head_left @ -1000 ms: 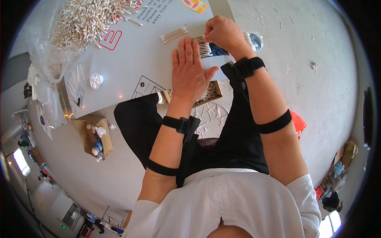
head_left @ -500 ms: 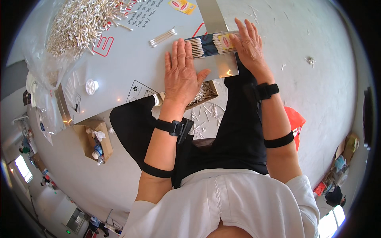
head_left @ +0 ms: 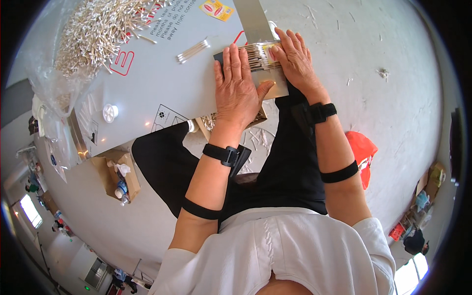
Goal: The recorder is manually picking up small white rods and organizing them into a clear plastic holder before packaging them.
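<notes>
Left hand (head_left: 238, 91): palm down, fingers straight and close together, thumb spread to the right; not clenched around anything. Its fingers lie at the left end of a row of cotton swabs (head_left: 254, 55). Right hand (head_left: 297, 61): likewise unclenched, fingers extended toward the far side, thumb over a yellow label (head_left: 270, 52) at the row's right end. Whether either palm presses down cannot be told.

The row of swabs is located between the two hands, at the right side of the grey table (head_left: 147, 93). Part of a dark strip (head_left: 218, 57) shows just left of the left hand.

Left of the strip, a small bundle of swabs (head_left: 193, 51) lies apart. Further left and far, a large heap of swabs (head_left: 93, 37) is noted beside a clear plastic bag (head_left: 44, 73). A yellow card (head_left: 216, 10) lies at the far side; a round white container (head_left: 110, 113) stands near the left.

Below the table's near edge, at left, a cardboard box (head_left: 104, 174) holds mixed items. A red bag (head_left: 360, 151) is at right.
</notes>
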{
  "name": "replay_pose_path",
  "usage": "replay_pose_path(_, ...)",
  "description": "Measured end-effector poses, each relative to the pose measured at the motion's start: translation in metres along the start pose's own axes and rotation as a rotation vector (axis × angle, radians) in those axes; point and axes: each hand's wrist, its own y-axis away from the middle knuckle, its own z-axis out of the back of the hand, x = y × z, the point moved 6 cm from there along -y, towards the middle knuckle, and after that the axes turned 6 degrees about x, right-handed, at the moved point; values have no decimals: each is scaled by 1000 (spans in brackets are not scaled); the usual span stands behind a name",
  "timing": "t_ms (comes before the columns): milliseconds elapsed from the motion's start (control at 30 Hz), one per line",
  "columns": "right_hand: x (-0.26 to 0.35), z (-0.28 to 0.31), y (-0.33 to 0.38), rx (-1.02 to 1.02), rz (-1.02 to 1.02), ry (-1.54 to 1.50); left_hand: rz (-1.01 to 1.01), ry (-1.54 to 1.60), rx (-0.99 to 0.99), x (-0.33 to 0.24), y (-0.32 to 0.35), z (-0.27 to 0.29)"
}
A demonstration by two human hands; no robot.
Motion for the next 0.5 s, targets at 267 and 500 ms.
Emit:
replay_pose_path(267, 4, -1, 0, -22, 2, -37, 17, 33, -13, -16, -1, -6)
replay_pose_path(500, 3, -2, 0, -44, 8, -24, 43, 31, -28, -21, -5, -7)
